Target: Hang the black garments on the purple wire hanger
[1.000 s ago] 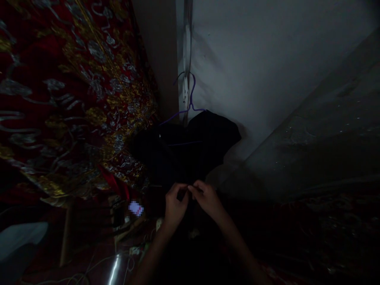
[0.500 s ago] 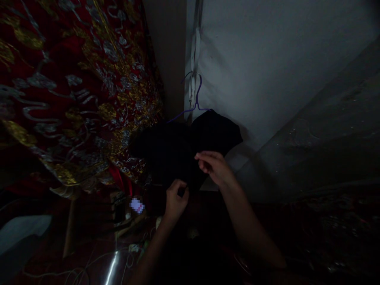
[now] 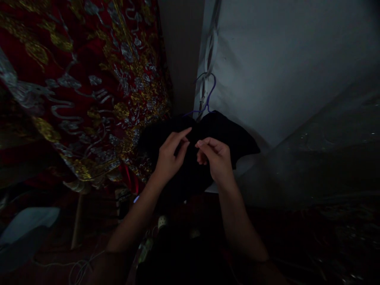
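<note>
A black garment [image 3: 234, 132] hangs from a purple hanger [image 3: 211, 95] in dim light. My left hand [image 3: 170, 156] is in front of the garment's upper part, its index finger stretched out and the thumb apart; I see nothing between them. Close beside it, my right hand [image 3: 216, 156] has thumb and index fingertips pressed together near the garment's middle. Whatever the pinch may hold is too small or dark to make out. Whether either hand touches the cloth, I cannot tell.
A red cloth [image 3: 97, 91] with gold and silver decoration hangs at the left. The hanger's hook sits on a pale looped strip [image 3: 210, 51] along the wall [image 3: 282, 71]. Lower left are a pale curved surface [image 3: 32, 223], a wooden leg [image 3: 77, 221] and loose cables [image 3: 80, 269].
My left hand has risen from the garment's lower part to near my right hand, and its fingers have opened out. My right hand, still pinched, has moved slightly up. The view has shifted a little.
</note>
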Action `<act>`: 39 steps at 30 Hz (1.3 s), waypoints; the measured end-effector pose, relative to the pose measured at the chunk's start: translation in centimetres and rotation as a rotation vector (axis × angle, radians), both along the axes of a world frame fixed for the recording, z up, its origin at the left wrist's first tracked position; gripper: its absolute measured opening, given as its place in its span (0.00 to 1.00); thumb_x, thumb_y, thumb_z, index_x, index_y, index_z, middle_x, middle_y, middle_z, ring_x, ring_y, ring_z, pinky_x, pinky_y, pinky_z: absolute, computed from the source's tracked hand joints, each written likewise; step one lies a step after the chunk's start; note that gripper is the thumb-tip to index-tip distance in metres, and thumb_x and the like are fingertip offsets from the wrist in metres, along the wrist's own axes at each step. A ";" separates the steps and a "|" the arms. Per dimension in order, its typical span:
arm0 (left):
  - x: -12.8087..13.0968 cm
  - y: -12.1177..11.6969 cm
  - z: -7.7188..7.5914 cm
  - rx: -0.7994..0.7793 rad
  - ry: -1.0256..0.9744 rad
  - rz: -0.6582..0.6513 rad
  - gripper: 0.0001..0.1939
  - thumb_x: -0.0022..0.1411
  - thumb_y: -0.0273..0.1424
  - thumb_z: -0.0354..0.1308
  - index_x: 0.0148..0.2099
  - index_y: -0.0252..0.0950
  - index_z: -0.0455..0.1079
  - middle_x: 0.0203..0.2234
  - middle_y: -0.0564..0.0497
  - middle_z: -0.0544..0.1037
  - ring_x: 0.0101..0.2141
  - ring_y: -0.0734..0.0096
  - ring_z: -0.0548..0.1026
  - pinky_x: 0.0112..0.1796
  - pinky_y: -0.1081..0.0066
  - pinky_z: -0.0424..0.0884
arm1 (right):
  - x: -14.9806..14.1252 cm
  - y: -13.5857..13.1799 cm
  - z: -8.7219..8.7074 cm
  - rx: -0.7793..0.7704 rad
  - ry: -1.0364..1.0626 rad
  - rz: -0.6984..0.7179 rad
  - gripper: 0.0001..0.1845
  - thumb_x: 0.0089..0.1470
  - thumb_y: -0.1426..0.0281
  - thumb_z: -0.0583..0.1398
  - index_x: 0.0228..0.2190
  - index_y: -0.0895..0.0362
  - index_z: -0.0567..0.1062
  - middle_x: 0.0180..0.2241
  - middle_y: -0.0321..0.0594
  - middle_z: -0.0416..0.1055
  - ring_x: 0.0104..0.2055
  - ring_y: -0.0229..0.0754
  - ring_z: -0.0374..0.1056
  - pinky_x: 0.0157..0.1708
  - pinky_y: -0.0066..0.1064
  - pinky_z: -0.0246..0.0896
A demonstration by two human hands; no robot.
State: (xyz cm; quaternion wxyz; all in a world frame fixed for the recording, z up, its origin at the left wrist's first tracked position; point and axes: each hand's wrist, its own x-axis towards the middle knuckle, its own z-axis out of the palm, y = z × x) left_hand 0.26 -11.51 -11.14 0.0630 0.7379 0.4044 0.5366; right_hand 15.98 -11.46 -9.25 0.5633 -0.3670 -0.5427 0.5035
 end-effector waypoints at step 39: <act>4.9 -5.9 -7.9 -0.442 -0.188 -0.186 0.17 0.71 0.38 0.50 0.58 0.40 0.68 0.54 0.43 0.74 0.55 0.62 0.71 0.57 0.62 0.64 | 4.7 -2.9 -10.4 -0.051 -0.297 0.205 0.11 0.52 0.66 0.56 0.33 0.56 0.78 0.29 0.37 0.76 0.33 0.44 0.72 0.35 0.33 0.68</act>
